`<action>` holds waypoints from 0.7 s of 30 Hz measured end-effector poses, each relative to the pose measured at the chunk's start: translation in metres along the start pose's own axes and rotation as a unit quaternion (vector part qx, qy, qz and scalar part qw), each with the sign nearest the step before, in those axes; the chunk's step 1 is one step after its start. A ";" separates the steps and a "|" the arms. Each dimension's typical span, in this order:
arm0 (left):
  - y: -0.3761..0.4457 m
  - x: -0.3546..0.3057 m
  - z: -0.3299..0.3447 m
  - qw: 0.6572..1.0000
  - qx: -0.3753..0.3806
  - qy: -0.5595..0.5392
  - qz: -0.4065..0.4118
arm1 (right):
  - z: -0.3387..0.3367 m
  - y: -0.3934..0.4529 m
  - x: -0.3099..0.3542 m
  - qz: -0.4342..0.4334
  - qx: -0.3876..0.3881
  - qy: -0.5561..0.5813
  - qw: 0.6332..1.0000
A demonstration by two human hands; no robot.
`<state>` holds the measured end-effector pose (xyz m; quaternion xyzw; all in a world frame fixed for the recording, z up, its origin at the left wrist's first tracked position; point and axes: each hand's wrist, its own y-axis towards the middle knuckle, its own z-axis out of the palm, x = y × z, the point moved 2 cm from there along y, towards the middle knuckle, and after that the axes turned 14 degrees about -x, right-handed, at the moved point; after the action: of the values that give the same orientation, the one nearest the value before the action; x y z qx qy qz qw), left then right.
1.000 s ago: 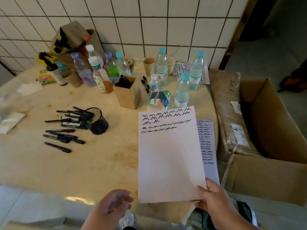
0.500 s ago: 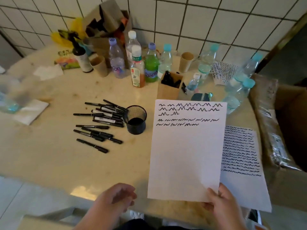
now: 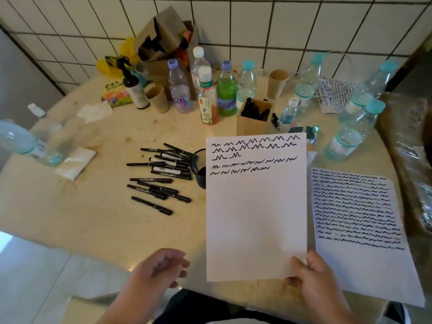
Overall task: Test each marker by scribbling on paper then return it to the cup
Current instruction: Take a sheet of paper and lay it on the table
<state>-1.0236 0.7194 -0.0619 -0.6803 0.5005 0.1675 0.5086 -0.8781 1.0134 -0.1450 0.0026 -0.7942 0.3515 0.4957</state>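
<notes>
My right hand (image 3: pixel 313 274) pinches the bottom right corner of a white paper sheet (image 3: pixel 256 218) that carries a few rows of black scribbles at its top. This sheet is held up over the table and hides part of the black mesh cup (image 3: pixel 198 168). Several black markers (image 3: pixel 163 174) lie loose on the table left of the cup. A second sheet (image 3: pixel 364 230), covered in scribble rows, lies flat to the right. My left hand (image 3: pixel 159 270) hovers near the table's front edge, fingers loosely curled, holding nothing.
Several plastic bottles (image 3: pixel 224 90), paper cups (image 3: pixel 277 83) and a cardboard box of dark items (image 3: pixel 254 118) crowd the back of the beige table (image 3: pixel 93 218). A tissue (image 3: pixel 74 162) and a lying bottle (image 3: pixel 21 141) sit at the left. A wrapped carton (image 3: pixel 406 146) stands at the right.
The view has swung left and closer. The held sheet has moved left, now overlapping the mesh cup. My left hand stays low near the table edge.
</notes>
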 end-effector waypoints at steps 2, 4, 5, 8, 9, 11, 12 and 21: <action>0.004 0.000 -0.008 1.000 -0.003 0.003 -0.004 | 0.011 0.001 -0.002 -0.008 0.001 -0.013 1.000; 0.013 -0.001 -0.017 1.000 0.002 0.010 -0.001 | 0.025 0.000 -0.003 -0.009 0.001 -0.019 1.000; 0.020 -0.001 -0.021 1.000 0.005 0.012 -0.002 | 0.031 -0.002 -0.001 -0.009 0.000 -0.022 1.000; 0.046 -0.001 -0.035 1.000 0.022 0.009 -0.003 | 0.056 -0.009 0.006 -0.004 -0.005 -0.009 1.000; 0.057 -0.001 -0.041 0.999 0.032 0.009 -0.003 | 0.065 -0.013 0.009 -0.004 -0.009 -0.007 1.000; 0.083 0.001 -0.056 0.998 0.056 0.017 0.003 | 0.090 -0.021 0.016 -0.006 -0.024 -0.003 1.000; 0.095 0.001 -0.063 0.998 0.063 0.019 0.008 | 0.101 -0.026 0.019 -0.012 -0.029 0.003 0.999; 0.221 -0.026 -0.168 0.990 0.113 0.064 0.060 | 0.231 -0.076 0.036 0.012 -0.064 0.022 0.998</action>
<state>-1.2702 0.5928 -0.0867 -0.5967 0.5874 0.0967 0.5382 -1.0515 0.8386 -0.1343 -0.0462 -0.8040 0.3058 0.5078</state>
